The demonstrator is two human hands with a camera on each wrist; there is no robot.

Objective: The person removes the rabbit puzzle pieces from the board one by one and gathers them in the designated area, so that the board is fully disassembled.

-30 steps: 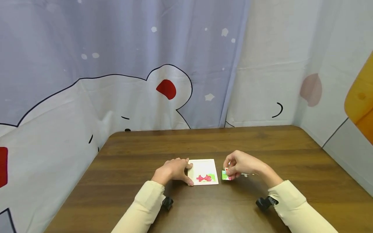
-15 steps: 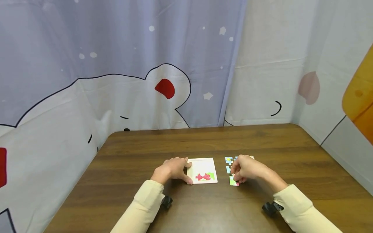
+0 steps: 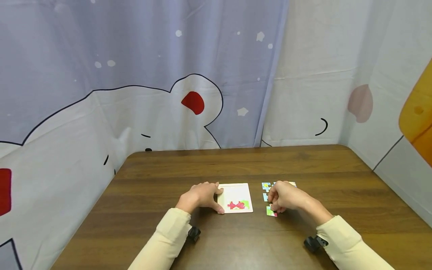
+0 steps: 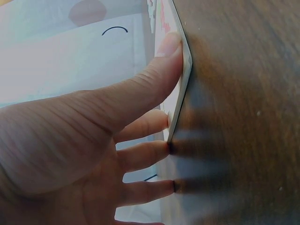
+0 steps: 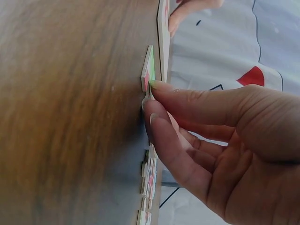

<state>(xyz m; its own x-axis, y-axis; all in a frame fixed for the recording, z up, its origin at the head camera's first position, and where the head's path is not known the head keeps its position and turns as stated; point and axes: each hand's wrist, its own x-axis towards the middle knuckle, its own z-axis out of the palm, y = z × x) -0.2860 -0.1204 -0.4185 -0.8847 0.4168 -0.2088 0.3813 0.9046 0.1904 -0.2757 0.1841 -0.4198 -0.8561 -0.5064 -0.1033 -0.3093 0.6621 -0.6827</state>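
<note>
A white square puzzle board, with pink and green picture parts in its lower right, lies flat on the table. My left hand rests on its left edge, thumb on the near corner. In the left wrist view the thumb presses the board's face, and the other fingers reach straight to its side. Right of the board, my right hand pinches a green and pink puzzle piece low over the table. The right wrist view shows this piece between thumb and fingertips; whether it touches the table I cannot tell.
Several loose puzzle pieces lie just beyond and under the right hand, partly hidden by it. The brown wooden table ends at a patterned curtain. Each wrist bears a small black camera.
The right hand has moved right, away from the board, with the puzzle piece, uncovering some loose pieces behind it. In the last half second it barely moves. The left hand stays on the board.
</note>
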